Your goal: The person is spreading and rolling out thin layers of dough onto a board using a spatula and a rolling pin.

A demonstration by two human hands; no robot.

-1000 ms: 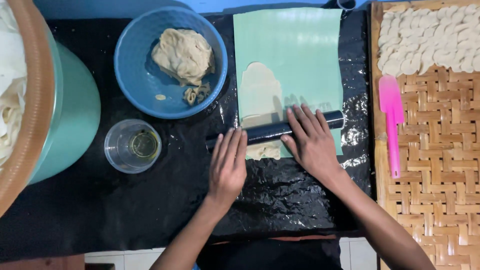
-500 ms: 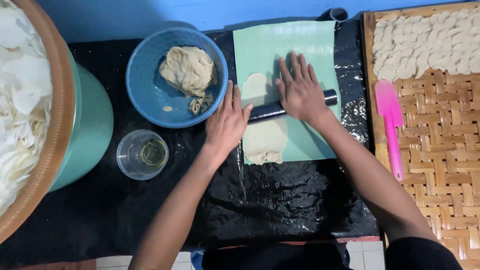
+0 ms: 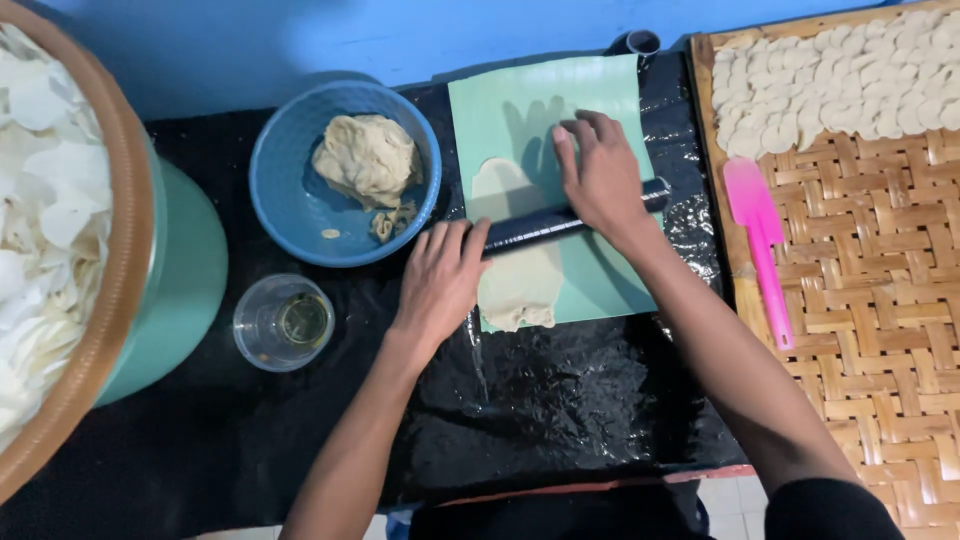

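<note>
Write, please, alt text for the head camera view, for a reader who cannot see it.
Two bare hands, left hand and right hand, press a dark rolling pin across a flat strip of dough on a green mat. A blue bowl with a dough lump sits left; a pink spatula lies on a woven tray right.

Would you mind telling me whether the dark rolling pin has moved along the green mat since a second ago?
Yes. The rolling pin has rolled away from the person, from the green mat's near edge to about its middle, over the flattened dough.

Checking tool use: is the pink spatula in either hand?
No, the pink plastic spatula lies untouched on the woven bamboo tray, while both hands press the dark rolling pin.
</note>
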